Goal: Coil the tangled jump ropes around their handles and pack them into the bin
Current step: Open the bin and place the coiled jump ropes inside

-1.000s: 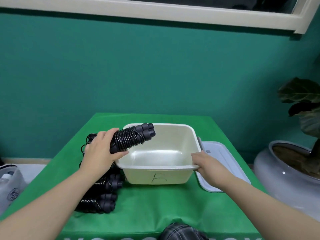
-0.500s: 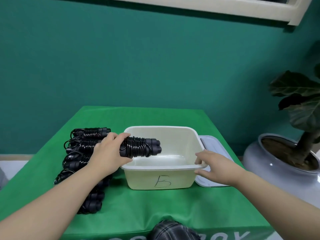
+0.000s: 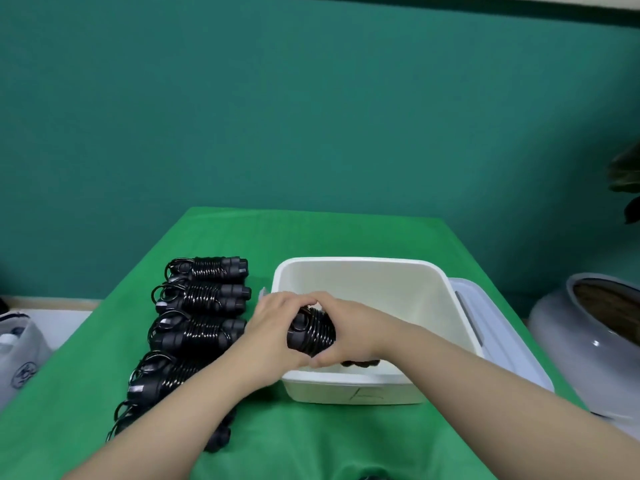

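1. Both hands hold one coiled jump rope [image 3: 311, 332] over the near left part of the bin [image 3: 360, 271], inside its rim.
2. The left hand [image 3: 273, 327] curls round the rope bundle from the 9 o'clock side, fingers wrapped over its top.
3. The right hand [image 3: 349, 330] curls round the same bundle from the 3 o'clock side, thumb under it; the fingertips of the two hands touch above the bundle.
4. The bin is cream-white and open, and sits on the green table [image 3: 311, 233]. A dark shape [image 3: 360, 363] lies at the bottom near the front wall, under the right wrist; what it is cannot be told.
5. At 9 o'clock from the bin, a row of coiled ropes [image 3: 204, 299] lies on the table, just beside the bin's left wall. The left forearm crosses over the nearest of them and hides part of the row.
6. At 3 o'clock, touching the bin's right side, lies a pale lid [image 3: 498, 327].
7. Farther to 3 o'clock, off the table, stands a grey pot [image 3: 568, 334] with dark leaves [image 3: 627, 178] above it.
8. At far 9 o'clock, a grey and white object [image 3: 20, 348] sits at the frame edge, beside the table.
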